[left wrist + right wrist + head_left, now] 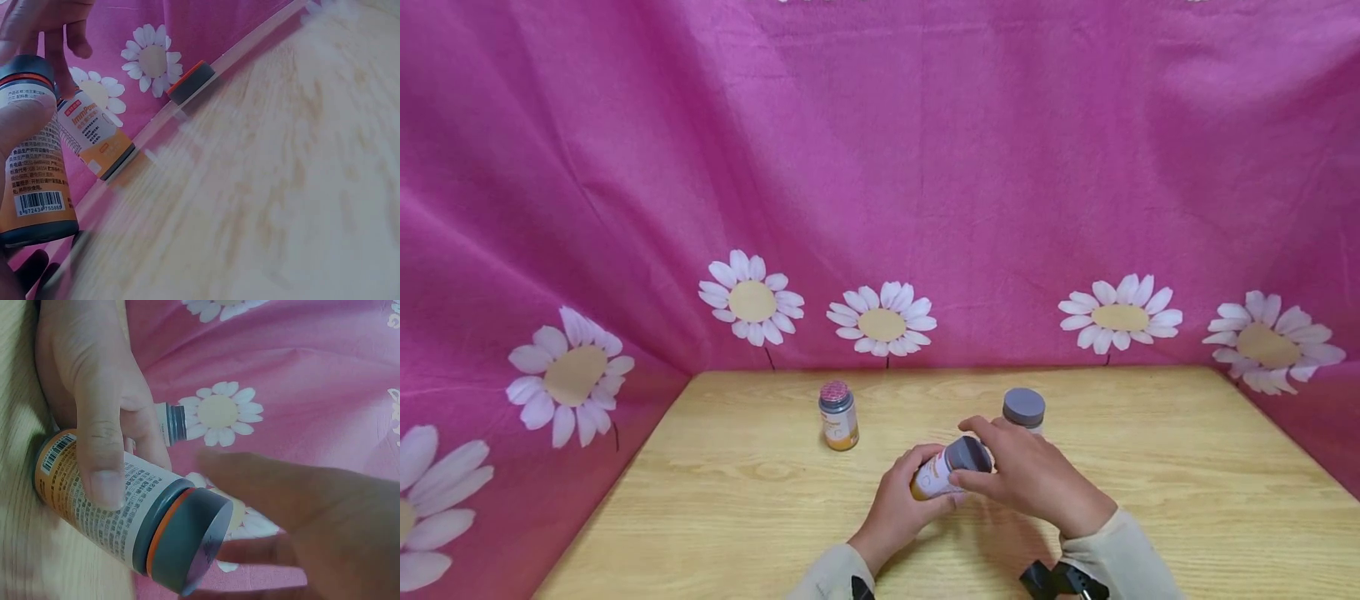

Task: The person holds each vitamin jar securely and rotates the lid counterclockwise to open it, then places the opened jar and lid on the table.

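Observation:
My left hand (898,496) grips a supplement bottle (934,477) with an orange and white label, tilted over the table. In the right wrist view, the left thumb (103,450) presses across its label. A dark grey cap (190,540) sits on the bottle, with an orange ring at its lower edge. About this cap my right hand (1037,471) is spread, thumb on one side and fingers on the other. The right wrist view shows its fingers (312,506) loosely extended beside the cap, whose flat top is visible.
A similar bottle (838,421) with a pink patterned top and no grey cap stands at the left. Behind the right hand rises another grey lid (1024,407), partly hidden. A loose cap (192,83) lies on the wooden table (737,517). Pink flowered cloth (985,208) hangs behind.

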### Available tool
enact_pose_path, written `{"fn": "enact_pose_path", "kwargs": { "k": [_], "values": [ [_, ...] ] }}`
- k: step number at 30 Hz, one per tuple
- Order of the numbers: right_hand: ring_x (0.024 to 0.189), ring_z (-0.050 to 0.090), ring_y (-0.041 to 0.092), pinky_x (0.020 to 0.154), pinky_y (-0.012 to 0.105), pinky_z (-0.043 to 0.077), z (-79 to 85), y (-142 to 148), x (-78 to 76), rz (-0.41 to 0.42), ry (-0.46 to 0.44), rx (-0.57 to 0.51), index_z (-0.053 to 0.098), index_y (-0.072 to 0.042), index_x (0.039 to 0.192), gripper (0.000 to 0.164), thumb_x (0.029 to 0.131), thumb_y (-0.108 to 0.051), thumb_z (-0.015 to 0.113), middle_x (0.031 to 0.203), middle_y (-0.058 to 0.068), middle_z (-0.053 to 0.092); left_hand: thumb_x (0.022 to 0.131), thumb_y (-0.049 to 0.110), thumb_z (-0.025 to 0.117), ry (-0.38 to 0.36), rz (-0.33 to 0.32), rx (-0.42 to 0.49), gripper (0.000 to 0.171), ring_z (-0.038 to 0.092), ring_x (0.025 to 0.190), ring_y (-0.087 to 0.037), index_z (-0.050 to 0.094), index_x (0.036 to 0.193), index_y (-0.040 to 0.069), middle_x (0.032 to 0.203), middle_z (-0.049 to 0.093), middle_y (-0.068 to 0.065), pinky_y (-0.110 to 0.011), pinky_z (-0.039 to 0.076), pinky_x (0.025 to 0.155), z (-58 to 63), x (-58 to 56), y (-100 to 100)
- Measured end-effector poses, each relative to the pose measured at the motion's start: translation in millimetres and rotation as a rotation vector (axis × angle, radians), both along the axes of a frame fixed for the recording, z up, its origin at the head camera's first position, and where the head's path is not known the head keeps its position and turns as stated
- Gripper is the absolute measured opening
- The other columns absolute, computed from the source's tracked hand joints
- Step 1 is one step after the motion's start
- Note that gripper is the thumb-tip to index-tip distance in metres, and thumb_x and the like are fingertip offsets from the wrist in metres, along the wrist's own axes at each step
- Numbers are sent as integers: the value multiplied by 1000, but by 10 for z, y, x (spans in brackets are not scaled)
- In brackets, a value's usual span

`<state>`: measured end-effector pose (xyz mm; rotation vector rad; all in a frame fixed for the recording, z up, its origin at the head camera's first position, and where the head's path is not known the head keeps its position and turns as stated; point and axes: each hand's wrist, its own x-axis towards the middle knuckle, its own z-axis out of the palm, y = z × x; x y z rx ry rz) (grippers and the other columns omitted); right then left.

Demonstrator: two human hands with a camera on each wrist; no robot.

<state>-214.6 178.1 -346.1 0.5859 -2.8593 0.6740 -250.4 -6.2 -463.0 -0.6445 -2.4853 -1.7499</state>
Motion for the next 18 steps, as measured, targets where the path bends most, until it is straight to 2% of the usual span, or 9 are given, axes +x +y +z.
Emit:
{"fn": "enact_pose_path", "kwargs": {
  "k": [3, 7, 13, 18],
  "values": [
    [69, 57, 13, 59, 36, 45, 15, 9, 1, -63, -24, 1, 63, -13, 112, 49, 84, -52, 68, 81, -3, 63, 79, 37, 79, -10, -25, 5, 50, 54, 97, -11, 58, 124, 33, 115, 61, 11, -31, 43, 83, 3, 1, 5],
    [55, 49, 13, 50, 33, 38, 11, 0, 10, -141, -39, 11, 65, -14, 94, 43, 88, -57, 60, 65, -5, 55, 79, 36, 80, -18, -64, 18, 52, 55, 98, -10, 57, 125, 35, 116, 61, 13, -30, 43, 84, -20, 22, -4],
    [54, 49, 15, 48, 34, 37, 17, -14, -7, -225, -54, 29, 66, -14, 78, 50, 88, -62, 56, 62, -5, 54, 79, 36, 80, -27, -77, 22, 53, 55, 98, -11, 56, 126, 36, 116, 61, 13, -30, 43, 83, 0, 15, -4],
    [52, 49, 15, 46, 33, 37, 15, -12, -2, -237, -60, 40, 63, -14, 67, 51, 86, -62, 59, 58, -5, 53, 79, 37, 80, -32, -80, 20, 53, 55, 97, -11, 56, 126, 37, 116, 61, 13, -30, 43, 83, 8, 16, -3]
  ]
}}
